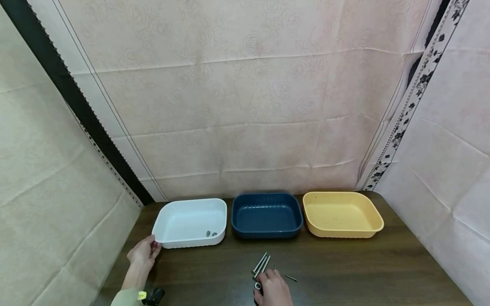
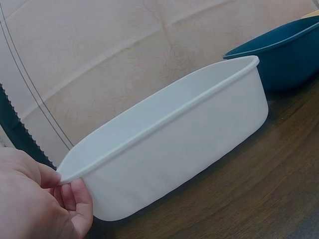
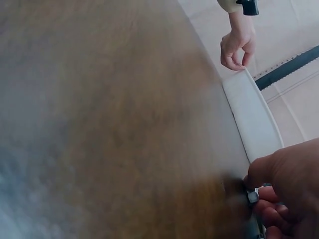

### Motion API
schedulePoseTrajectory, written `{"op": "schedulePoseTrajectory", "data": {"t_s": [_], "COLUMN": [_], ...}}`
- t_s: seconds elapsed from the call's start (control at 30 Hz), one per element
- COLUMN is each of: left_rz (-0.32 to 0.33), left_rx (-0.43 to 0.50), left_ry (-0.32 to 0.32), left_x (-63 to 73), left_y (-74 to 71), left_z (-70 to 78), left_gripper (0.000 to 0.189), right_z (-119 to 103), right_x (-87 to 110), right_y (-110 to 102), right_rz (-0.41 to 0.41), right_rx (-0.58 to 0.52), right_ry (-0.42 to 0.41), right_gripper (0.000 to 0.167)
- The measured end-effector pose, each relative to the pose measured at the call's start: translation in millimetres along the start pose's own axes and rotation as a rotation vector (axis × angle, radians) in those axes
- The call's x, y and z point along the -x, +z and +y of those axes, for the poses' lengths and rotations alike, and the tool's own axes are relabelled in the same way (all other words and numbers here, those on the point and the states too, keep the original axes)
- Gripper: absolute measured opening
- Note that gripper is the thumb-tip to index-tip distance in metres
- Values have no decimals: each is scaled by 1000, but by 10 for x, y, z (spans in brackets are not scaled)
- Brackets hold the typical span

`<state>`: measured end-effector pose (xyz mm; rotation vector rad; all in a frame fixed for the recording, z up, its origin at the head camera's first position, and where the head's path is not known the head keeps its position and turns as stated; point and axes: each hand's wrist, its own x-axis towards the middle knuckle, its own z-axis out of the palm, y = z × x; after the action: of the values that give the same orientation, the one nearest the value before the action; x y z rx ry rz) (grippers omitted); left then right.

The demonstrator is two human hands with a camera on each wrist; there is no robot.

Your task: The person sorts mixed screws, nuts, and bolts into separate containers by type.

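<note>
My left hand [image 1: 143, 253] pinches the near left corner of a white plastic tray [image 1: 183, 244], thumb on the rim and fingers curled under it in the left wrist view. Two small metal pieces [image 1: 211, 233], perhaps nuts, lie in that tray. At the front middle of the table, my right hand [image 1: 273, 289] holds a small metal nut [image 3: 253, 195] between thumb and fingers. Several silver bolts [image 1: 262, 265] lie just beyond those fingers. To the right rests a thin screw [image 1: 291, 278]. Part of the pile is hidden under the hand.
A dark blue tray [image 1: 267, 234] stands in the middle of the row, with a yellow tray [image 1: 344, 233] on its right. The brown wooden table [image 1: 344, 267] is bounded by cloth hangings [image 1: 249, 148] at the back and both sides.
</note>
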<state>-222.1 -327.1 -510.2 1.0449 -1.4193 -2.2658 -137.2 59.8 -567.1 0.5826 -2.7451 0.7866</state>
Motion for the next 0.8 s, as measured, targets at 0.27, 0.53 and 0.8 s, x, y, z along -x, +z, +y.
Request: {"op": "schedulePoseTrajectory", "data": {"t_s": [0.27, 0.53, 0.8], "left_rz": [6, 27, 23], "left_rx": [-9, -16, -9], "left_ry": [-1, 0, 4], "left_x": [-13, -38, -46], "left_y": [2, -5, -14], "left_z": [-4, -14, -24], "left_gripper": [10, 10, 13], "right_z": [-17, -36, -82], "right_x": [-25, -119, -262], "right_y": [-42, -151, -224], "right_rz": [-41, -88, -46], "right_rx": [-51, -123, -149], "right_ry": [25, 62, -8], "right_gripper": [20, 17, 11]}}
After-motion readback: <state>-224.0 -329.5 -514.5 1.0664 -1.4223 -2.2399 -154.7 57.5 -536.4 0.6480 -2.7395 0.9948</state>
